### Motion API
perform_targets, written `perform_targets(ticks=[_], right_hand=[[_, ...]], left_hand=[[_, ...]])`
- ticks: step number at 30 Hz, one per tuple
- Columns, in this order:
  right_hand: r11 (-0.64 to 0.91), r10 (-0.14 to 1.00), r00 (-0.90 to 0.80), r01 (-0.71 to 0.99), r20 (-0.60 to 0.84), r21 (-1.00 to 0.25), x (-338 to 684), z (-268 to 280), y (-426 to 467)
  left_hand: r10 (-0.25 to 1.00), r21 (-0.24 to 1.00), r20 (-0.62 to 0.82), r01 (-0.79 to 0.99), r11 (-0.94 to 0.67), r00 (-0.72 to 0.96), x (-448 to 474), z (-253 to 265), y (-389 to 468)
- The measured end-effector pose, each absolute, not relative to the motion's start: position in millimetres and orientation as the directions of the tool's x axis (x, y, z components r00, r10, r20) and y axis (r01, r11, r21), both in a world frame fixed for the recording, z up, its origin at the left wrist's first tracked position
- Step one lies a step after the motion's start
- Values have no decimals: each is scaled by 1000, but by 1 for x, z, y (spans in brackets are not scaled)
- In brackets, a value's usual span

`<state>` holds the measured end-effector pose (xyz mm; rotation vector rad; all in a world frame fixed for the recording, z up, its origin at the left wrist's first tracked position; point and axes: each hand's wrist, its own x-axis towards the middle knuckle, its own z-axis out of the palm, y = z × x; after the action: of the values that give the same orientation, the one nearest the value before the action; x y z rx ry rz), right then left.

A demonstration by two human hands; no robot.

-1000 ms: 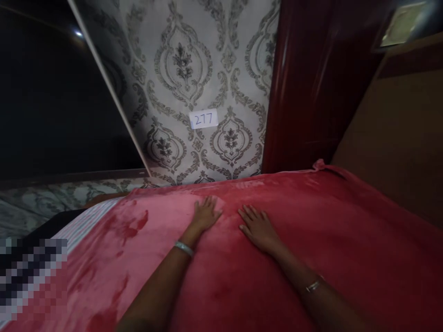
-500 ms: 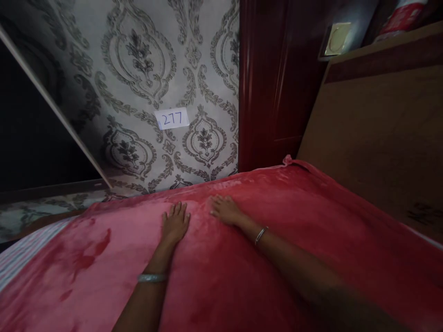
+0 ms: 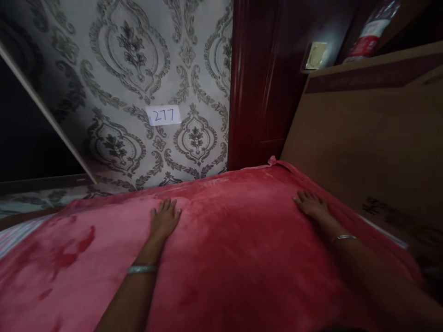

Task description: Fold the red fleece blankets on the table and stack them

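A plush red-pink blanket (image 3: pixel 221 258) lies spread out flat in front of me, lighter pink on the left and deeper red on the right. My left hand (image 3: pixel 165 219) rests palm down on its lighter part, fingers apart, with a pale bangle (image 3: pixel 141 269) at the wrist. Toward the right edge, my right hand (image 3: pixel 311 204) lies on the red part with its fingers stretched out; a thin silver bracelet (image 3: pixel 346 237) circles that wrist. Neither hand holds anything. A small bunched corner (image 3: pixel 272 160) of the blanket sticks up at the far right.
Patterned wallpaper (image 3: pixel 187 55) with a paper label reading 277 (image 3: pixel 164 115) stands behind. Right of it are a dark red wooden panel (image 3: pixel 256 92), a switch plate (image 3: pixel 316 56), a large cardboard box (image 3: pixel 367 124) and a bottle (image 3: pixel 370 34). A dark screen-like panel (image 3: pixel 27 133) is at left.
My right hand has slid right across the blanket, away from my left hand, toward the cardboard box. The left hand stays on the lighter part. The view has turned slightly right.
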<state>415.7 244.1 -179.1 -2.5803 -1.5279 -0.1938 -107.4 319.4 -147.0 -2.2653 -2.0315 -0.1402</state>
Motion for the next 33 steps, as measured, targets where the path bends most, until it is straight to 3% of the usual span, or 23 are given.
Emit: perform_targets(ticks=[2, 3, 7, 11, 12, 14, 19, 23, 26, 28, 30, 33], right_hand=[[-533, 835, 543, 839, 90, -115, 385, -166, 228], [-468, 873, 481, 873, 77, -138, 360, -158, 223], [77, 990, -51, 976, 129, -204, 232, -136, 207], [378, 919, -329, 893, 218, -242, 142, -132, 198], [389, 914, -340, 888, 219, -246, 135, -133, 199], [326, 940, -286, 913, 186, -246, 144, -135, 202], [-90, 993, 103, 977, 61, -193, 259, -144, 192], [-414, 908, 419, 901, 7, -128, 366, -153, 146], [-563, 826, 564, 823, -7, -82, 403, -160, 115], [-585, 807, 589, 807, 47, -84, 395, -162, 106], [-514, 835, 527, 849, 155, -122, 364, -163, 105], [-199, 953, 238, 958, 187, -208, 300, -165, 109]], left_hand=[[977, -17, 174, 992, -126, 127, -106, -142, 316], [973, -19, 189, 991, -134, 136, -104, -139, 314], [971, 9, 166, 985, -173, 169, -95, -124, 297], [948, 28, 119, 953, -301, 296, -79, -122, 261], [942, 14, 102, 947, -322, 319, -76, -125, 250], [941, -15, 69, 943, -332, 332, -71, -133, 231], [942, -45, 102, 947, -318, 321, -71, -146, 213], [941, -18, 104, 947, -322, 322, -73, -146, 217], [941, -12, 108, 946, -323, 322, -75, -147, 218], [938, -13, 113, 945, -327, 326, -77, -148, 218], [938, -16, 113, 944, -328, 328, -77, -149, 218], [938, -24, 102, 943, -331, 332, -78, -150, 221]])
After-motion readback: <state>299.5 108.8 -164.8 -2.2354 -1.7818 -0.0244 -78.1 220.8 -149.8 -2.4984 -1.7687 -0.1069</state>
